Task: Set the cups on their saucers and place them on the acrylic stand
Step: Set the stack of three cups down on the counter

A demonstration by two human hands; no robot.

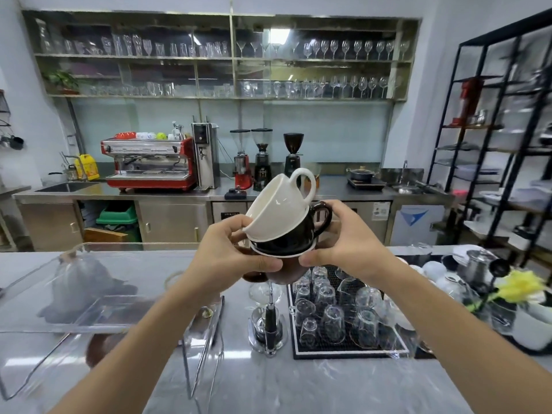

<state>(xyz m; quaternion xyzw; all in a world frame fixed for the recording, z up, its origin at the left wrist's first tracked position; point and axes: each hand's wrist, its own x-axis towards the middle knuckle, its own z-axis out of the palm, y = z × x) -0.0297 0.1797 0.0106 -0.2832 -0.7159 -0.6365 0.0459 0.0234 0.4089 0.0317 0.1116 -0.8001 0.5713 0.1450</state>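
Head view: a glossy white cup (279,201) sits tilted in a black cup (294,234), handles at 1 o'clock, stacked over a brown piece I cannot identify, raised above the table (263,383). Left hand (230,255) and right hand (346,246) each grip the stack. Clear acrylic stand (89,294) sits at 8 o'clock.

Bright, even indoor light w/ glare on the acrylic stand (89,282), fisheye bending at edges, bkgd slightly soft
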